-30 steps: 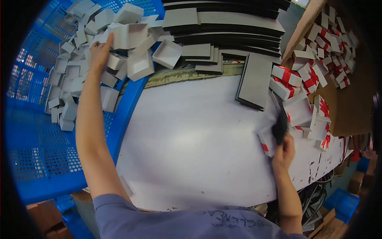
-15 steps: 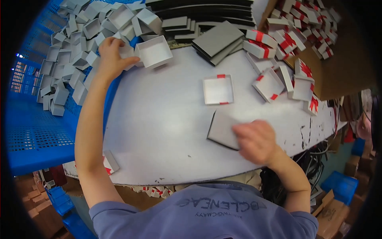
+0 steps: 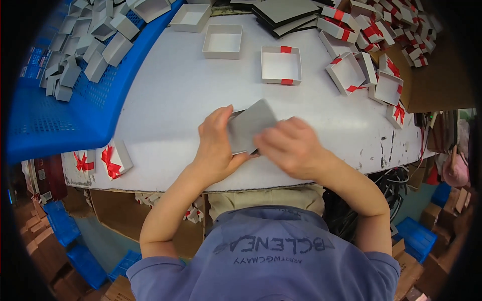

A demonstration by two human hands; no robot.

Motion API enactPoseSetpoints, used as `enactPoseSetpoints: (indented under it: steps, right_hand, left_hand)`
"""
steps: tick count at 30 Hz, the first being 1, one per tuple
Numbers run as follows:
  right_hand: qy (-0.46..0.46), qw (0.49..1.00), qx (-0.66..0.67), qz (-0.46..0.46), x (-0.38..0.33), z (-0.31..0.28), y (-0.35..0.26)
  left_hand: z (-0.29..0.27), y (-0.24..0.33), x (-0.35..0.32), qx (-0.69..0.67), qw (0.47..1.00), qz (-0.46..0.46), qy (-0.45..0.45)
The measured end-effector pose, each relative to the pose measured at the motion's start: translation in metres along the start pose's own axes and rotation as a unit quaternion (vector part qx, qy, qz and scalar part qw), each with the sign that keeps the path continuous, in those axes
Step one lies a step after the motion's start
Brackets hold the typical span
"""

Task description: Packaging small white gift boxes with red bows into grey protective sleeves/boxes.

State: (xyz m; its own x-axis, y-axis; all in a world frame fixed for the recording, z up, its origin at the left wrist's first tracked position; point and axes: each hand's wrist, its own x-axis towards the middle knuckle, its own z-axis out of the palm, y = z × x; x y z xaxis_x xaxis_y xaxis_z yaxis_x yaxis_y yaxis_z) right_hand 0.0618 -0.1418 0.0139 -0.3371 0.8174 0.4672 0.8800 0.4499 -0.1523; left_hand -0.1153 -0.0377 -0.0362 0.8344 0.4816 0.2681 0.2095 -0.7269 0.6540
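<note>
In front of me, above the near part of the table, my left hand (image 3: pixel 215 143) grips the left side of a grey pad (image 3: pixel 253 122) with a dark edge, thumb along its lower side. My right hand (image 3: pixel 291 145), blurred by motion, is closed at the pad's right side. The pad looks bent or double-layered; I cannot tell which. Beyond the hands stands an open white box (image 3: pixel 282 65) with red ribbon bands on two sides. To its left is a plain open white box (image 3: pixel 223 42), with another plain white box (image 3: pixel 191 17) farther back.
A blue basket (image 3: pixel 113 113) heaped with plain boxes stands at the left. Grey pads (image 3: pixel 286 12) are stacked at the back. Ribboned boxes (image 3: pixel 346 72) crowd the right, beside a cardboard carton (image 3: pixel 442 80). Bowed boxes (image 3: pixel 115 159) sit at the near left edge.
My left hand has come from the basket's edge to the pad, and another plain box now stands on the table. My right hand has lifted the pad and moved left. The view has shifted.
</note>
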Motion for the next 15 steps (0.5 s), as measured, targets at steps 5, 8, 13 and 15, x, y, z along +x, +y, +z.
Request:
enactPoseSetpoints:
  steps: [5,8,13,15]
  right_hand:
    - [-0.09,0.991,0.098,0.027,0.01,0.012,-0.003]
    - [0.036,0.991,0.106,0.069,0.017,-0.004,0.041]
    - [-0.026,0.991,-0.077,0.107,0.009,-0.005,0.071]
    - [0.165,0.859,0.354,0.33,0.023,-0.011,0.055]
  left_hand:
    - [-0.002,-0.007,-0.004,-0.058,0.994,0.091,0.009]
    - [-0.027,-0.018,-0.014,0.037,0.99,0.132,-0.03]
    - [-0.062,0.004,-0.009,0.145,0.968,0.094,-0.18]
    - [-0.055,-0.007,-0.008,0.101,0.978,0.094,-0.154]
